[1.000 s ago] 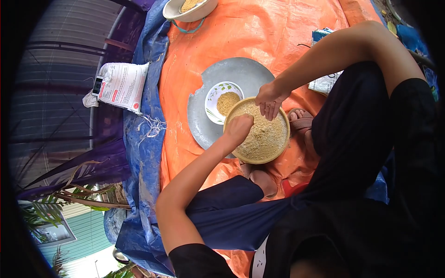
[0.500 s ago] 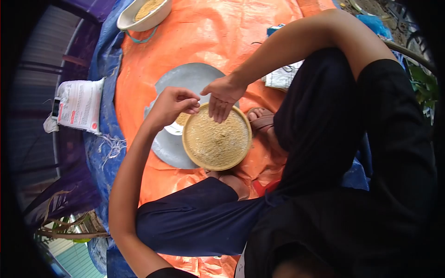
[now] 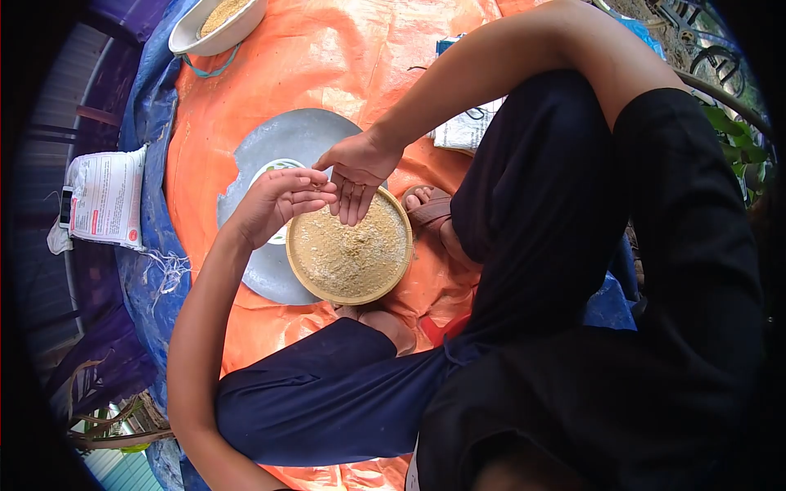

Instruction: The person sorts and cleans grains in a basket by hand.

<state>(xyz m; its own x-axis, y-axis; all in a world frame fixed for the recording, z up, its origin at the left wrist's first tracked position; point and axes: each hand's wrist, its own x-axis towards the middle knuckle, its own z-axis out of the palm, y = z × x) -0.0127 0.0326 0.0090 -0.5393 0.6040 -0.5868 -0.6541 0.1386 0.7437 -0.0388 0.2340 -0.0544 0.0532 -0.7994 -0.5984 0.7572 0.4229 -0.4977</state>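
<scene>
A round shallow basket (image 3: 294,266) with a yellow rim holds a mound of pale, coarse, grain-like meal (image 3: 352,254). Over its upper left edge hovers my left hand (image 3: 282,200), fingers stretched and slightly bent, nothing visible in it. My right hand (image 3: 358,176) hangs over the top of the basket, fingers extended downward and the palm showing, with small specks on it. The fingertips of both hands come close together. Partly hidden behind my left hand is a white dish (image 3: 277,165) with a green pattern. It sits on a grey round metal sheet (image 3: 270,274).
Orange tarpaulin (image 3: 344,57) covers the ground, with blue tarpaulin (image 3: 147,278) along the left. A white basin (image 3: 184,33) with grain stands at the upper left. A printed white sack (image 3: 106,196) lies left. My sandaled foot (image 3: 430,209) is right beside the basket.
My left hand has opened from a pinch into stretched fingers. The dish under it now shows more of its rim. The whole view has shifted, so things appear further left.
</scene>
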